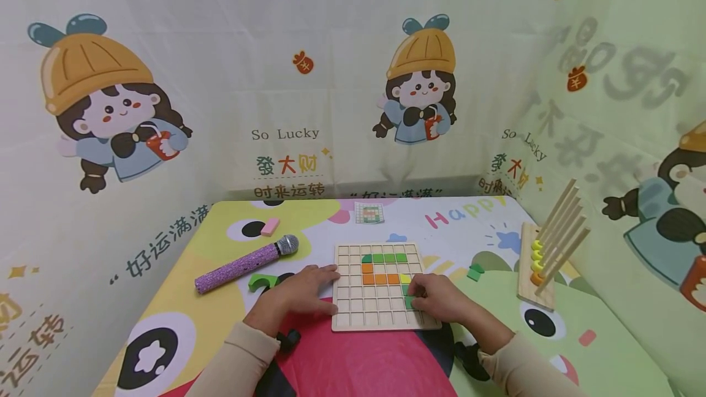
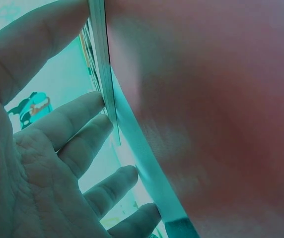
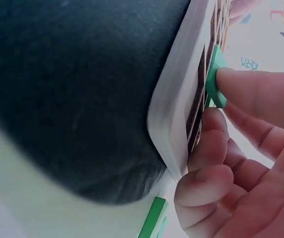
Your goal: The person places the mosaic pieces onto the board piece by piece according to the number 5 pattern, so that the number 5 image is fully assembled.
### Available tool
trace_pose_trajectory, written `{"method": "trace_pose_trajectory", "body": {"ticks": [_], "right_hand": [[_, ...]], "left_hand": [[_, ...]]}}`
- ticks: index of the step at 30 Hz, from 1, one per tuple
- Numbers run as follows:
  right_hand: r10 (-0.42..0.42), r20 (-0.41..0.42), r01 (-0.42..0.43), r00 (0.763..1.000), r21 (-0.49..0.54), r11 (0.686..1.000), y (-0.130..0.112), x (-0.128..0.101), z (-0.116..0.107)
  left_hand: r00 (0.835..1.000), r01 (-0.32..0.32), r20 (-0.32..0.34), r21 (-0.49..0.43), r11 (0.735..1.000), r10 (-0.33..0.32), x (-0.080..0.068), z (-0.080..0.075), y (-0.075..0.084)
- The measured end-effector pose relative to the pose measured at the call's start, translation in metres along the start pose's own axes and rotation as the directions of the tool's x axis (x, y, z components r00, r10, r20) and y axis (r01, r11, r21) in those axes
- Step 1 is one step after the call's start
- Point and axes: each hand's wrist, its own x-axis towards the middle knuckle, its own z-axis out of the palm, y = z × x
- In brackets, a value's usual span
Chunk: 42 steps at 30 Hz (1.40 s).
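A wooden grid board (image 1: 380, 317) lies on the table before me. On it sit a row of green pieces (image 1: 386, 258), orange pieces (image 1: 379, 278) and a yellow piece (image 1: 405, 278). My left hand (image 1: 325, 290) rests at the board's left edge, with straight fingers (image 2: 77, 124) touching the rim (image 2: 102, 74). My right hand (image 1: 415, 298) pinches a green piece (image 1: 409, 300) over the board's right side. In the right wrist view that green piece (image 3: 215, 79) is pressed against the grid (image 3: 181, 99) by a fingertip, and the other fingers are curled.
A purple glitter microphone (image 1: 245, 264), a pink block (image 1: 270, 226) and a green arch piece (image 1: 259, 282) lie to the left. A small pattern card (image 1: 369, 213) is behind the board. Loose green pieces (image 1: 474, 272) and a wooden rod rack with rings (image 1: 546, 256) stand to the right. Printed curtains enclose the table.
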Motion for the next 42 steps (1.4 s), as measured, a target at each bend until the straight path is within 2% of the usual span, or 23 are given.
{"method": "trace_pose_trajectory", "body": {"ticks": [7, 12, 18, 23, 30, 36, 42], "right_hand": [[0.064, -0.039, -0.067, 0.997, -0.091, 0.994, -0.007, 0.001, 0.005], [0.107, -0.068, -0.111, 0.992, -0.054, 0.992, -0.002, 0.001, 0.001], [0.203, -0.162, -0.210, 0.966, -0.029, 0.977, 0.027, 0.004, -0.019], [0.256, -0.172, -0.267, 0.951, -0.048, 0.962, 0.058, 0.005, -0.042], [0.425, -0.163, -0.450, 0.890, -0.172, 0.876, 0.088, 0.006, -0.067], [0.518, -0.138, -0.535, 0.844, -0.161, 0.829, 0.098, 0.004, -0.074], [0.574, -0.145, -0.592, 0.806, -0.164, 0.789, 0.098, 0.007, -0.074]], "left_hand": [[1.000, -0.005, 0.003, 0.006, 1.000, 0.005, -0.002, -0.001, 0.002], [1.000, -0.009, -0.001, -0.007, 1.000, 0.009, -0.003, -0.002, 0.003], [1.000, 0.003, 0.000, 0.009, 1.000, -0.003, -0.001, 0.000, 0.001], [1.000, 0.001, 0.006, -0.001, 1.000, -0.001, -0.001, -0.002, 0.001], [1.000, 0.004, 0.009, 0.002, 1.000, -0.004, -0.002, 0.000, 0.000], [1.000, -0.005, 0.007, -0.004, 1.000, 0.005, -0.002, 0.001, 0.000], [1.000, 0.008, 0.003, -0.001, 1.000, -0.008, -0.002, 0.000, 0.000]]}}
